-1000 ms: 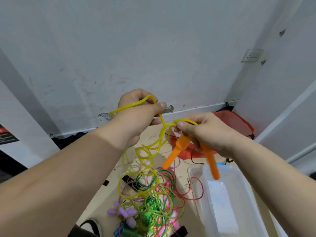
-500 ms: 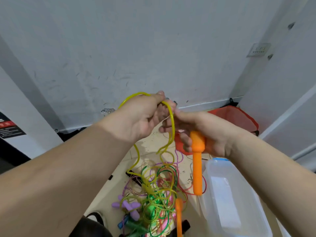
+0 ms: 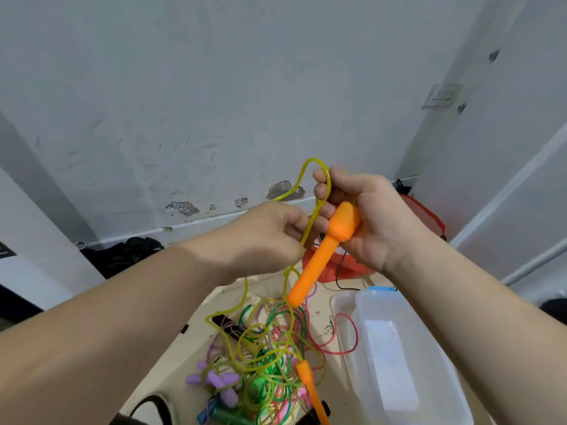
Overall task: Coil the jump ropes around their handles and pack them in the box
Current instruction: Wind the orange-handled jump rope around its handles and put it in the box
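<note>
My right hand (image 3: 371,222) grips the thick end of an orange jump-rope handle (image 3: 319,256), which points down and to the left. A loop of its yellow rope (image 3: 310,176) arcs over my right fingers. My left hand (image 3: 270,237) pinches the same yellow rope just left of the handle. The rope falls to a tangle of several coloured ropes (image 3: 270,348) on the floor. The second orange handle (image 3: 310,391) hangs low over that pile. A clear plastic box (image 3: 399,363) stands open at the lower right.
Purple handles (image 3: 214,384) and a green handle lie in the pile. A red rope (image 3: 349,332) curls beside the box. A red bag (image 3: 429,219) sits behind my right hand by the grey wall. Black items (image 3: 122,253) lie along the wall's base.
One orange handle has dropped from my right hand down to the pile. My right hand has risen and tilted the other handle. My left hand has moved lower along the yellow rope.
</note>
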### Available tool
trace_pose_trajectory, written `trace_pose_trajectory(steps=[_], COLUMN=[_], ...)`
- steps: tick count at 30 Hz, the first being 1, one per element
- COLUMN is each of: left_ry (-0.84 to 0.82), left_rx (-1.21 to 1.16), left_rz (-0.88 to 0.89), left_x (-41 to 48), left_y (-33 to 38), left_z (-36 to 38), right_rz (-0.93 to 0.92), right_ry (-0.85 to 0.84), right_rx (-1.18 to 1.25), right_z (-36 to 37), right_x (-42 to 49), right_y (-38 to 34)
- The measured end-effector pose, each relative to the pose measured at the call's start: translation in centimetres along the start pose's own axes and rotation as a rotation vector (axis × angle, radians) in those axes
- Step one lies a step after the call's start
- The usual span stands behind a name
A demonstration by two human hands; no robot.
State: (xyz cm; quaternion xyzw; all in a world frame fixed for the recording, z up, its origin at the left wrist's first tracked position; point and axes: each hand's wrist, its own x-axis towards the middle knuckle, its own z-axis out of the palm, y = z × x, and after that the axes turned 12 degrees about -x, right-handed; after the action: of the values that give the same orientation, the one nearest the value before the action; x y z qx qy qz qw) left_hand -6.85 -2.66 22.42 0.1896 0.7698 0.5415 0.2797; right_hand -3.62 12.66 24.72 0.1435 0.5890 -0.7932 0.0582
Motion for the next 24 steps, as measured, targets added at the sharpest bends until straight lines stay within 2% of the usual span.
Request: trace_pose_trajectory(steps=[2,4,7,9,11,15,17,19,21,22,24], left_ry=[-0.015,0.127,0.361,0.440,0.502,0.463,0.401,0.359,0.340,0.338,0.304], left_rx=[0.132,0.108,-0.350,-0.621,-0.785,-1.137,-1.250,-1.290,-1.263,-1.189,-0.817], left_rz=[0.081,0.142,0.117,0.069,0.062,0.070,0.066,0.052,0.007,-0.023,-0.037], left_x=[-0.4,0.1,0.7,0.9,1.0,1.2,1.2,1.3,1.3,1.2,0.8], left_y=[-0.7,-0.6,0.8,1.4,1.7,2.6,2.6,2.4,2.1,2.0,1.4], left_z=[0.3,0.1,-0.7,-1.2,-2.0,-3.1,-3.0,-2.9,-2.6,-2.5,-1.7], right_rz=[-0.003,0.006,-0.042,-0.066,-0.083,-0.049,-0.017,-0.026,-0.080,-0.097,-0.112], right_ry=[-0.014,0.000,-0.032,-0.075,-0.078,-0.109,-0.181,-0.199,-0.134,-0.074,0.031], right_rx=[-0.005,-0.111,-0.361,-0.363,-0.379,-0.652,-0.633,-0.572,-0.483,-0.413,-0.273], right_z=[-0.2,-0.6,-1.1,-1.3,-1.7,-2.0,-1.7,-1.3,-1.0,-0.9,-0.9], right_x=[0.2,0.4,0.4,0.2,0.3,0.5,0.4,0.6,0.9,1.1,1.3], right_y=[0.1,0.3,1.1,1.2,1.2,2.7,3.4,3.4,2.9,2.5,1.5])
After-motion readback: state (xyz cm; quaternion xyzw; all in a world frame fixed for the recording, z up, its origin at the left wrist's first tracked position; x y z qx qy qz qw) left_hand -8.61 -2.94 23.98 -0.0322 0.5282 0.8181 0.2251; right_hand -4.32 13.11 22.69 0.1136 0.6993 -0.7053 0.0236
